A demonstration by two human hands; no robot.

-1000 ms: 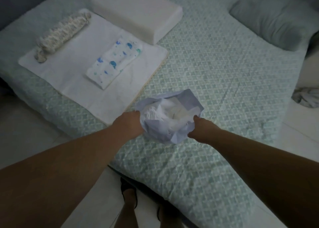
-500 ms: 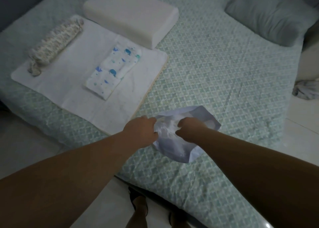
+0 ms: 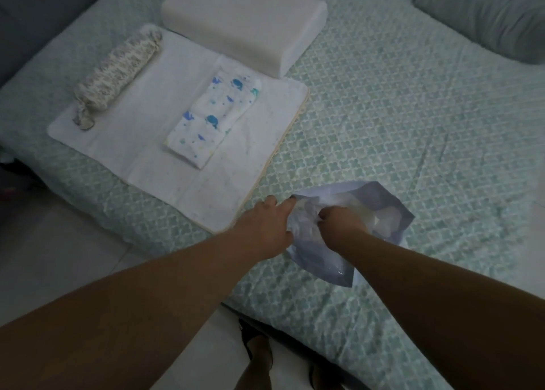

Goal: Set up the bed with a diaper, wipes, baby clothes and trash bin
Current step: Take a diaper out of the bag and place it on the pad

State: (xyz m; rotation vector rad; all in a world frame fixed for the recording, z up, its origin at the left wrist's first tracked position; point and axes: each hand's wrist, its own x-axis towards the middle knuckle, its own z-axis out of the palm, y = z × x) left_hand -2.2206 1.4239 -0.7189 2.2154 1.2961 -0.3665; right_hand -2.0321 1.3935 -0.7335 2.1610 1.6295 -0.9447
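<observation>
Both hands closed in on the bag (image 3: 380, 209) mouth; left hand (image 3: 264, 224) and right hand (image 3: 342, 223) pinched its crumpled plastic on the bed (image 3: 398, 109), beside the mat (image 3: 153, 141) with a diaper (image 3: 213, 118).

light: dim | floor (image 3: 67, 242): pale tile | grey pillow (image 3: 483, 14): top right

A white rectangular foam pillow (image 3: 244, 20) lies beside the white changing mat (image 3: 153, 141); a grey soft pillow (image 3: 483, 14) lies well apart.
</observation>
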